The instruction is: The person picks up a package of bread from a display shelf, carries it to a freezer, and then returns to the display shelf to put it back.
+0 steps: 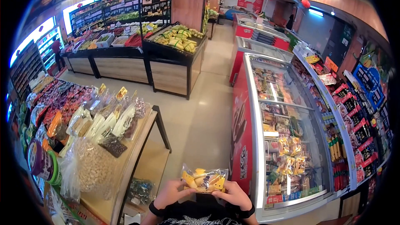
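Two hands on one snack bag, in a shop aisle between a freezer and a goods table.

From my remote seat, largest first: the chest freezer (287, 133) fills the 3 o'clock side, its glass lid over packed goods; the wooden table (137, 158) at 9 o'clock carries bagged nuts and sweets; a fruit stand (175, 54) sits at 12 o'clock. At 6 o'clock my left hand (173, 193) and right hand (235, 195) are each curled closed on an end of the clear snack bag (204, 179), held level at chest height. I judge the bag is being inspected; a next move needs steady grip.
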Tool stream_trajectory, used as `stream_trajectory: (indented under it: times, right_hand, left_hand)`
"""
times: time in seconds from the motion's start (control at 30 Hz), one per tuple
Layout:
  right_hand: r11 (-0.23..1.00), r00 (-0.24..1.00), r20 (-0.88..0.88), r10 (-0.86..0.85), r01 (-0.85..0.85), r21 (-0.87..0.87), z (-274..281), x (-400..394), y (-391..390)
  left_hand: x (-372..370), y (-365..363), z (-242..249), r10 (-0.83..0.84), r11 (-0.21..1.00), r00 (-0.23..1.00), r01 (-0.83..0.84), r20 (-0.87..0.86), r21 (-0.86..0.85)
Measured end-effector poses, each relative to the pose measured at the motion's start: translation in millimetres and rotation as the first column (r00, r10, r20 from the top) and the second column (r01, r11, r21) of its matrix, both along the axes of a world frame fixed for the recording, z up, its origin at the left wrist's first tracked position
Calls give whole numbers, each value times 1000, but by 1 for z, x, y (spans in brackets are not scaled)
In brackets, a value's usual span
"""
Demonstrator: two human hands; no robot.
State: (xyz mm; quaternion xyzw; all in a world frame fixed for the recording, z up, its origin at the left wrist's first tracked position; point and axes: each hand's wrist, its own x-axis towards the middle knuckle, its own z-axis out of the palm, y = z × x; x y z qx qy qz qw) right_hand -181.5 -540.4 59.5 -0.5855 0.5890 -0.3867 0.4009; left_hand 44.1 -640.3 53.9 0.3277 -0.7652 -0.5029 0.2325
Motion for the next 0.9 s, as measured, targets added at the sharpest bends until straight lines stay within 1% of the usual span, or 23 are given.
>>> stream_trajectory:
  times: [0.1, 0.17, 0.2, 0.23, 0.27, 0.3, 0.4, 0.47, 0.5, 0.53, 0.6, 0.63, 0.67, 0.7, 0.77, 0.8, 0.87, 0.9]
  right_hand:
    - [1000, 999, -32, -27, 27, 10, 6, -33, -23]
    - [999, 998, -47, -52, 52, 6, 9, -58, -37]
    - [996, 995, -67, -77, 73, -53, 9, -72, -44]
    - [989, 991, -86, -105, 95, -113, 9, -84, -49]
    - [986, 989, -80, -123, 113, -124, 11, -96, -55]
    - [986, 988, -76, -138, 130, -103, 15, -108, -59]
    - [981, 981, -61, -185, 181, -66, 15, -143, -68]
    - [976, 980, -32, -195, 191, -102, 16, -163, -69]
    - [981, 983, -36, -178, 175, -80, 13, -174, -71]
    - [978, 980, -34, -196, 193, -77, 12, -184, -71]
    - [985, 985, -4, -175, 175, 7, 19, -197, -64]
    - [978, 977, 56, -208, 209, -15, 23, -201, -62]
    - [971, 969, 60, -240, 240, -5, 21, -206, -59]
    - [964, 964, 28, -265, 266, -27, 17, -212, -55]
    - [944, 945, -30, -325, 322, -78, 14, -219, -47]
    - [928, 929, -16, -369, 367, -64, 11, -221, -44]
    - [859, 865, -36, -501, 491, -143, -2, -224, -36]
    - [821, 820, -76, -567, 555, -137, -13, -224, -30]
  left_hand:
    - [-34, -25, 2, -20, 1000, 1000, 20, 2, 12]
    - [-61, -45, -3, 7, 999, 997, -3, 74, -49]
    - [-74, -53, 0, -6, 998, 997, 11, 80, -58]
    - [-89, -62, 4, -17, 997, 1000, 18, 13, -69]
    - [-103, -71, 7, -31, 997, 998, 27, -54, -78]
    - [-117, -80, 9, -49, 995, 998, 44, -51, -89]
    - [-159, -101, 10, -51, 998, 993, 46, -109, -48]
    - [-182, -115, 10, -155, 987, 978, 159, -142, 21]
    - [-195, -121, 7, -170, 984, 975, 175, -143, 20]
    - [-206, -126, 1, -201, 976, 970, 211, -136, 56]
    - [-226, -131, -2, -257, 957, 958, 271, -125, 106]
    - [-237, -133, 0, -287, 941, 950, 304, -123, 149]
    - [-249, -136, 1, -320, 921, 940, 339, -122, 192]
    - [-262, -137, 1, -352, 907, 929, 370, -117, 202]
    - [-287, -140, 0, -407, 889, 899, 430, -164, 154]
    - [-299, -142, -3, -447, 867, 881, 469, -152, 169]
    - [-324, -145, -11, -482, 836, 855, 515, -193, 192]
    - [-336, -148, -12, -540, 798, 824, 566, -171, 206]
